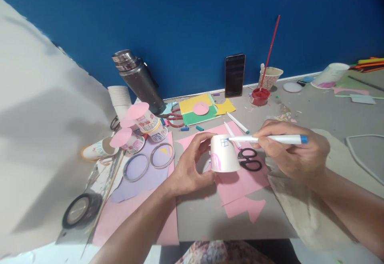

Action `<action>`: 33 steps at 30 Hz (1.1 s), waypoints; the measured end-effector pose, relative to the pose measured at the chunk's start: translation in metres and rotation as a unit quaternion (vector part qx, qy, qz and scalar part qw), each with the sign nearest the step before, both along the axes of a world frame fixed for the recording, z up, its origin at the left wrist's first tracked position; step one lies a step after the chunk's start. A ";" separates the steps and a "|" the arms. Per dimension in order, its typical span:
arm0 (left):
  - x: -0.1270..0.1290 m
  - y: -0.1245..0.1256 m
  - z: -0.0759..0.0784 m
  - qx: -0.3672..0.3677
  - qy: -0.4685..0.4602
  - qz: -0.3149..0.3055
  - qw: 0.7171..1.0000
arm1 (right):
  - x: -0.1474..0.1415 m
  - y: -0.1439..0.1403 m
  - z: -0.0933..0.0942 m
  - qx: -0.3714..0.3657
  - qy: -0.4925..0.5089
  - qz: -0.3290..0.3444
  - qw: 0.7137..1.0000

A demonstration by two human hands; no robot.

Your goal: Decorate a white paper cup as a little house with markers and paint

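Note:
A white paper cup [231, 159] is upside down in the grip of my left hand [192, 168], its thumb and fingers wrapped round the left side. The cup bears a blue window drawing and a pink arched patch. My right hand [291, 148] is closed on a blue marker [276, 139], whose tip is at the window's right edge; whether it touches the cup I cannot tell. Behind the cup lie black-handled scissors [251, 160] on pink paper [237, 188], with a pink marker [232, 135] and a green-capped marker [238, 123] nearby.
At the left stand decorated cups [150, 125] with pink paper discs, a cup stack [119, 100] and a leaning flask [141, 82]. Grey tape rings [136, 168] lie on purple paper. A phone [235, 76] leans on the blue wall; a red paint pot [259, 97] holds a stick.

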State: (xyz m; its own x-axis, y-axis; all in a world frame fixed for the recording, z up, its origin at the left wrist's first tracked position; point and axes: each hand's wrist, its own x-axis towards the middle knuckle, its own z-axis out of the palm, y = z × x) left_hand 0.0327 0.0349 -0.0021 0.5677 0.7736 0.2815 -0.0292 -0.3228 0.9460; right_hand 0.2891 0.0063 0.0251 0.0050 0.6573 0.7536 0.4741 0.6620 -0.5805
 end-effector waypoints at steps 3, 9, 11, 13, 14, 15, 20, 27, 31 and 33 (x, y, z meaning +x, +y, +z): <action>0.001 -0.001 0.000 0.010 0.009 0.001 1.000 | -0.001 0.001 0.000 0.005 -0.007 0.006 1.000; 0.003 -0.002 0.002 0.027 0.031 0.009 0.999 | -0.002 0.000 0.000 0.000 0.002 0.017 1.000; 0.004 -0.003 0.004 0.031 0.036 0.012 0.999 | -0.001 0.000 0.000 0.001 0.001 0.016 1.000; 0.005 -0.004 0.006 0.038 0.046 0.017 0.998 | -0.002 0.000 0.000 0.001 -0.001 0.015 1.000; 0.005 -0.004 0.008 0.043 0.052 0.019 0.998 | -0.002 0.000 0.000 0.003 -0.003 0.018 1.000; 0.005 -0.005 0.009 0.048 0.059 0.020 0.997 | -0.003 0.000 0.000 0.003 -0.005 0.022 1.000; 0.006 -0.005 0.011 0.063 0.073 0.026 0.995 | -0.001 0.000 0.001 0.001 -0.008 0.023 1.000; 0.004 -0.004 0.009 0.058 0.069 0.026 0.996 | 0.003 0.000 -0.002 -0.007 0.000 -0.001 1.000; 0.005 -0.004 0.008 0.068 0.066 0.030 0.995 | 0.000 0.001 0.000 -0.002 0.000 0.034 0.999; 0.006 -0.004 0.008 0.067 0.069 0.028 0.995 | -0.002 0.001 0.001 0.002 -0.001 0.040 0.999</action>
State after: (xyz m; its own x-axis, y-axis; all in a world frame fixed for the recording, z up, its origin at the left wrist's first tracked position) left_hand 0.0385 0.0306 0.0062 0.5656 0.7653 0.3072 0.1189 -0.4443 0.8879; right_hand 0.2876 0.0074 0.0263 -0.0486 0.6528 0.7559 0.4202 0.7000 -0.5775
